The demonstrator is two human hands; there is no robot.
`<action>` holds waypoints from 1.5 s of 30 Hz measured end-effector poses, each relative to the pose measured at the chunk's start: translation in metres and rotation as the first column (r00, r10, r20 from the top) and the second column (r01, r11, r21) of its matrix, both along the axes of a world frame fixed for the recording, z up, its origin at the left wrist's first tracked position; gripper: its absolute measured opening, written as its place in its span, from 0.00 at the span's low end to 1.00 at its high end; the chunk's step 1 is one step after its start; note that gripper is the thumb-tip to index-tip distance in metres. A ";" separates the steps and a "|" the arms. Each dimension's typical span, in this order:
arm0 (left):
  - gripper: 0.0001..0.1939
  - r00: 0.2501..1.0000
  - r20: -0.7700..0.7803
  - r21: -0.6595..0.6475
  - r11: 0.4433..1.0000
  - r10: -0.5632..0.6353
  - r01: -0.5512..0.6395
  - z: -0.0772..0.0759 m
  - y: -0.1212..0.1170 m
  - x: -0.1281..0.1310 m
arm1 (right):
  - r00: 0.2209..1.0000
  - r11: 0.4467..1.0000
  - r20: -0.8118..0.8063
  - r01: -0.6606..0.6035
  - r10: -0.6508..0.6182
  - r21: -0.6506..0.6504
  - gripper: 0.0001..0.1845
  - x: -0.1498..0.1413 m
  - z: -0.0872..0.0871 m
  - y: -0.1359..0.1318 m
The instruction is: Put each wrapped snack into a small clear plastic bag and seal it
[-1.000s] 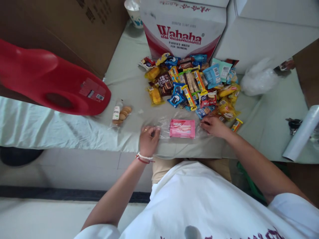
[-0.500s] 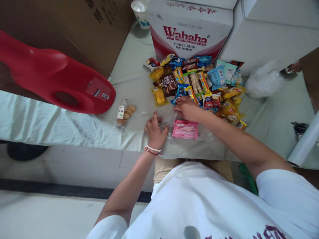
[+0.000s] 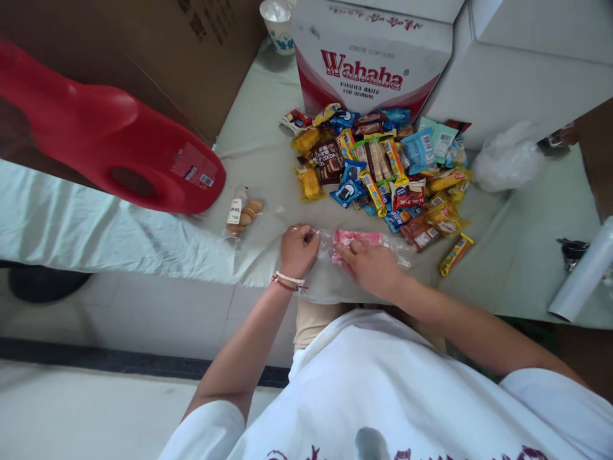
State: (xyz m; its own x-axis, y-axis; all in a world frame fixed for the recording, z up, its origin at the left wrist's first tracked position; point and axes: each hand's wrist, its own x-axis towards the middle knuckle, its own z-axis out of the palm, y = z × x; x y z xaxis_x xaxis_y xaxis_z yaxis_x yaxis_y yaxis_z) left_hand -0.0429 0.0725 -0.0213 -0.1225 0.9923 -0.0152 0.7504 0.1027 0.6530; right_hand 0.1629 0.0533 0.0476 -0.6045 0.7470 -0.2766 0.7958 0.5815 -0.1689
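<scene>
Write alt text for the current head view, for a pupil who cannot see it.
A person's right hand lies over a pink packet amid clear plastic on a pale cloth, while the left hand pinches one end of the plastic. Wrapped snacks lie heaped beyond, in front of a Wahaha box.

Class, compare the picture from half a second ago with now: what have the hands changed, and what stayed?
The right hand has left the snack pile's near edge and come back toward the person, onto the pink packet. The left hand, spread before, has curled closed at the clear bag's left end. The biscuit pack stayed put.
</scene>
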 end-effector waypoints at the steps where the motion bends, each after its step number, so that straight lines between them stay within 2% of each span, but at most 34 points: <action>1: 0.09 0.999 0.039 -0.002 1.000 0.010 -0.010 0.004 -0.002 -0.002 | 1.000 1.000 -0.001 -0.002 0.002 -0.002 0.28 0.000 -0.006 -0.007; 4: 0.11 0.983 0.181 -0.020 0.999 0.034 -0.031 0.018 -0.011 0.002 | 0.999 1.000 -0.041 0.020 -0.020 0.016 0.29 -0.001 -0.020 -0.018; 6: 0.12 0.967 0.255 -0.016 1.000 -0.011 0.016 0.028 -0.020 0.015 | 0.995 0.999 -0.093 0.025 -0.023 0.028 0.27 0.001 -0.026 -0.019; 9: 0.11 0.936 0.291 0.059 0.980 -0.199 0.190 0.035 -0.034 0.042 | 0.962 1.000 -0.274 -0.008 0.005 -0.012 0.21 0.014 -0.031 -0.018; 11: 0.11 0.918 0.237 0.130 0.947 -0.319 0.295 0.031 -0.041 0.058 | 0.891 0.997 -0.453 0.002 -0.036 -0.075 0.18 0.031 -0.032 -0.017; 13: 0.13 0.915 0.131 0.183 0.917 -0.381 0.356 0.023 -0.046 0.067 | 0.795 0.980 -0.574 0.179 -0.197 -0.089 0.20 0.049 -0.032 -0.013; 15: 0.13 0.914 0.026 0.199 0.898 -0.405 0.392 0.014 -0.050 0.070 | 0.720 0.897 -0.581 0.441 -0.380 -0.039 0.23 0.062 -0.031 -0.006; 16: 0.14 0.911 -0.016 0.201 0.891 -0.413 0.407 0.011 -0.052 0.070 | 0.718 0.852 -0.535 0.523 -0.445 -0.006 0.24 0.066 -0.031 -0.002; 17: 0.14 0.907 -0.054 0.201 0.885 -0.418 0.420 0.008 -0.053 0.070 | 0.747 0.833 -0.453 0.553 -0.487 0.016 0.26 0.068 -0.031 0.003; 19: 0.14 0.900 -0.123 0.204 0.877 -0.418 0.435 0.006 -0.054 0.069 | 0.829 0.851 -0.220 0.526 -0.514 -0.005 0.28 0.070 -0.031 0.012; 21: 0.16 0.895 -0.186 0.208 0.875 -0.404 0.438 0.004 -0.055 0.069 | 0.870 0.870 -0.031 0.490 -0.492 -0.045 0.21 0.074 -0.028 0.018; 22: 0.17 0.892 -0.217 0.210 0.874 -0.396 0.439 0.004 -0.056 0.069 | 0.879 0.878 0.009 0.476 -0.476 -0.041 0.17 0.076 -0.026 0.020; 26: 0.18 0.867 -0.309 0.228 0.854 -0.391 0.467 -0.001 -0.057 0.074 | 0.894 0.893 -0.087 0.445 -0.439 0.069 0.12 0.080 -0.008 0.023; 30: 0.17 0.861 -0.324 0.261 0.838 -0.392 0.480 -0.004 -0.058 0.078 | 0.899 0.911 -0.148 0.409 -0.412 -0.052 0.13 0.046 0.004 0.024; 33: 0.16 0.873 -0.258 0.282 0.832 -0.414 0.478 -0.001 -0.058 0.074 | 0.915 0.930 -0.173 0.346 -0.364 -0.127 0.14 0.015 -0.004 0.029; 36: 0.19 0.868 -0.031 0.304 0.823 -0.495 0.480 0.005 -0.057 0.060 | 0.919 0.943 -0.225 0.293 -0.323 -0.159 0.12 0.005 -0.019 0.037; 38: 0.22 0.883 0.165 0.316 0.872 -0.438 0.374 0.008 -0.056 0.050 | 0.911 0.955 -0.295 0.249 -0.287 -0.160 0.10 0.009 -0.027 0.040; 40: 0.20 0.946 0.237 0.272 0.950 -0.220 0.153 0.006 -0.052 0.043 | 0.901 0.965 -0.349 0.225 -0.259 -0.134 0.09 0.013 -0.032 0.039; 42: 0.19 0.991 0.137 0.192 0.981 0.010 -0.037 0.001 -0.045 0.043 | 0.900 0.968 -0.357 0.226 -0.249 -0.105 0.09 0.015 -0.033 0.036; 43: 0.20 0.996 0.057 0.152 0.986 0.065 -0.073 -0.002 -0.041 0.046 | 0.901 0.967 -0.351 0.235 -0.254 -0.098 0.10 0.014 -0.032 0.033; 45: 0.20 0.996 -0.064 0.085 0.995 0.065 -0.059 -0.008 -0.035 0.053 | 0.904 0.961 -0.328 0.260 -0.276 -0.093 0.11 0.010 -0.030 0.027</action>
State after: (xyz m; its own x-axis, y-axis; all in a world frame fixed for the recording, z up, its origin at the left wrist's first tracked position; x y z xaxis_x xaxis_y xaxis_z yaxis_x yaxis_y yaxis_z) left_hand 0.0099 0.0374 -0.0288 -0.1816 0.9804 0.0768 0.7865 0.0980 0.6098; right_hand 0.1732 0.0804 0.0173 -0.4467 0.8850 -0.1314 0.8124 0.3397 -0.4740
